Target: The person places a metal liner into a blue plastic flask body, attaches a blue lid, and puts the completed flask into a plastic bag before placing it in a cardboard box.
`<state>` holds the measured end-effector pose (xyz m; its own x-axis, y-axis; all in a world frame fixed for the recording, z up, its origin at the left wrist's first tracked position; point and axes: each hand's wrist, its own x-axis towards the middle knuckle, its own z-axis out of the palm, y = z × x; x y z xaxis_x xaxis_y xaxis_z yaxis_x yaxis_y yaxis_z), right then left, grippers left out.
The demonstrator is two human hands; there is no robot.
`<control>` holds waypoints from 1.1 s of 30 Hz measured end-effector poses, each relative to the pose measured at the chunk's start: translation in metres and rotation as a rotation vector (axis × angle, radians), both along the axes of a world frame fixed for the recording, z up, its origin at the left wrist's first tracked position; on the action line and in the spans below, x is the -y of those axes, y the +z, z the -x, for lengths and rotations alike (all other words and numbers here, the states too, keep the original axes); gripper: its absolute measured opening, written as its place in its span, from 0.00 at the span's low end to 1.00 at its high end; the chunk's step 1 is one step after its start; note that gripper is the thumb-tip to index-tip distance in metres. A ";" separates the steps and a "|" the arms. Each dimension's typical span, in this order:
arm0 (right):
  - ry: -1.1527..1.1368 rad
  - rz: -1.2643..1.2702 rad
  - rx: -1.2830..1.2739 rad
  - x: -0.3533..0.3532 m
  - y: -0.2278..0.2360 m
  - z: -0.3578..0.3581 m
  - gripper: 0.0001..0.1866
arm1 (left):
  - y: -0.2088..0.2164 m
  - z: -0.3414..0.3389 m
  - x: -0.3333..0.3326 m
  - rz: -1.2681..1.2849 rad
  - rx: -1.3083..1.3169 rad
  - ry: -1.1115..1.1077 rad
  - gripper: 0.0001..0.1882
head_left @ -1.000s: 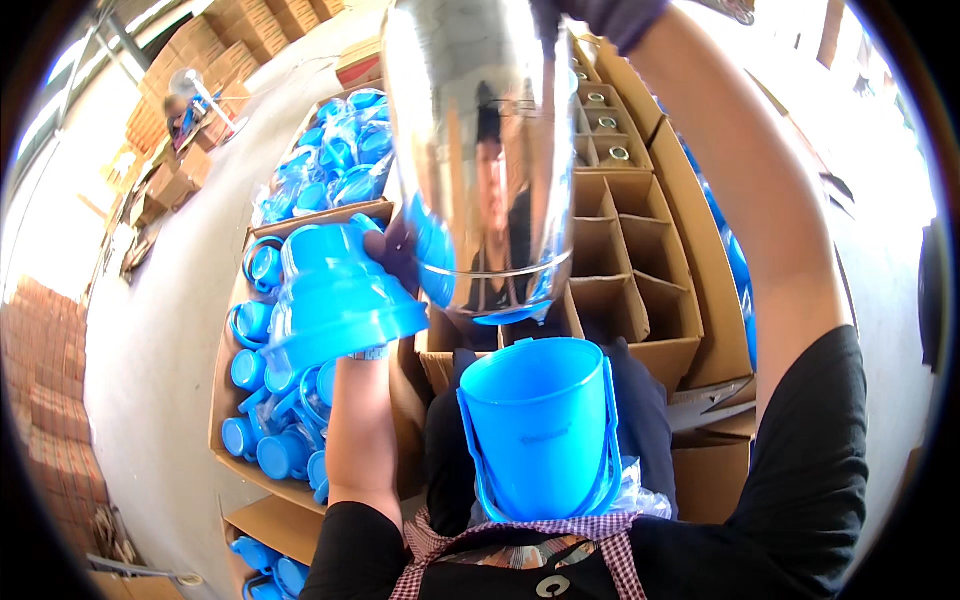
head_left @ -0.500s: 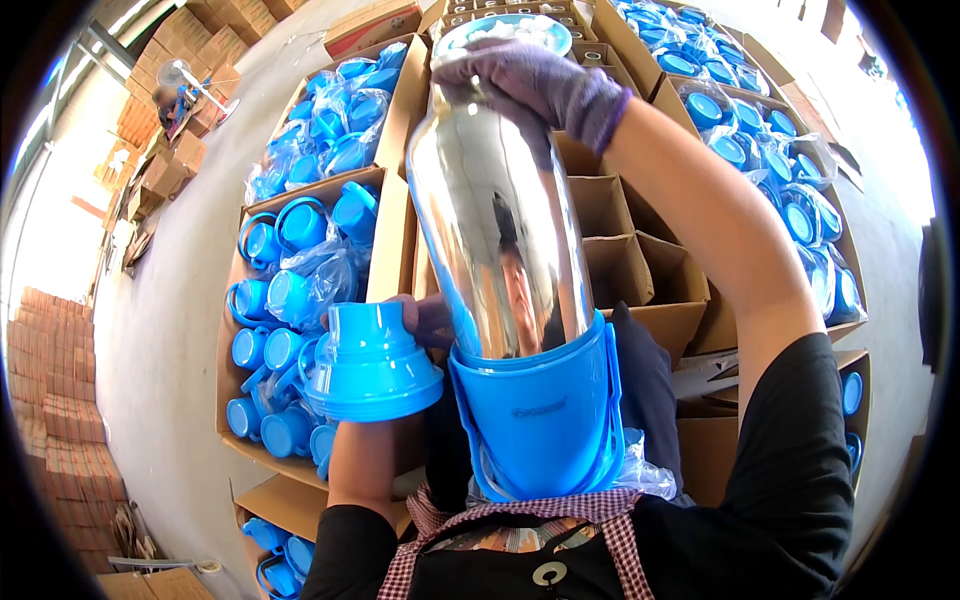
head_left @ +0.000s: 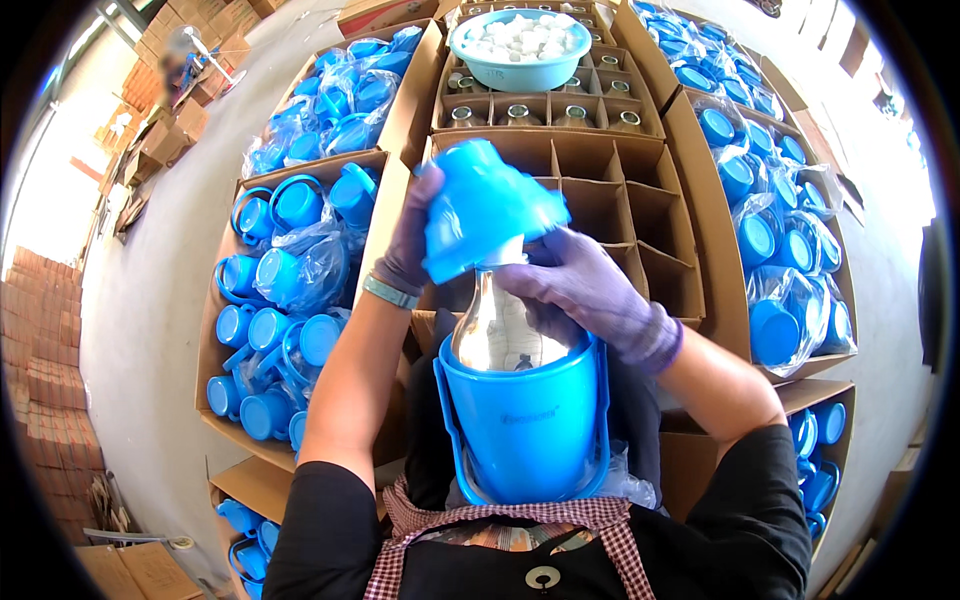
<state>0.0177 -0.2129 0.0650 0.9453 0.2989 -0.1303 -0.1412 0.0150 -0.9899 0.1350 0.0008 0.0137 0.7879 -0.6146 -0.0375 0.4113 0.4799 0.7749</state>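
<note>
Between my legs stands a blue plastic flask body (head_left: 525, 430) with a swing handle. A silvery glass vacuum liner (head_left: 492, 325) sits inside it, its shoulder and neck above the rim. My left hand (head_left: 408, 235), in a purple-grey glove, is closed on the side of a blue stepped flask collar (head_left: 480, 215), tilted and motion-blurred above the neck. A white piece (head_left: 505, 252) shows at the neck just below the collar. My right hand (head_left: 600, 300), gloved too, has its thumb and fingers around the liner's neck; some fingertips are hidden behind it.
A divided carton (head_left: 590, 160) lies ahead; beyond it a light-blue basin (head_left: 525, 75) of white stoppers rests on a carton of liners (head_left: 575, 112). Cartons of blue flask parts stand left (head_left: 270, 330) and right (head_left: 775, 230). Another person (head_left: 175, 75) is far left.
The liner has gone down into the blue body. My left hand has raised the collar from the left to above the neck; my right hand has come down from the liner's far end to its neck.
</note>
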 end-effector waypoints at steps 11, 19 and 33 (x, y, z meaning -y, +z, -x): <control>0.035 0.428 0.613 0.066 0.039 -0.024 0.20 | 0.010 0.053 0.002 -0.233 0.090 -0.203 0.51; 0.314 0.336 0.573 0.007 0.016 -0.071 0.32 | -0.004 0.035 -0.015 -0.226 0.144 -0.239 0.53; 0.357 0.285 0.503 0.025 0.015 -0.064 0.39 | 0.021 0.075 0.006 -0.143 0.093 -0.187 0.52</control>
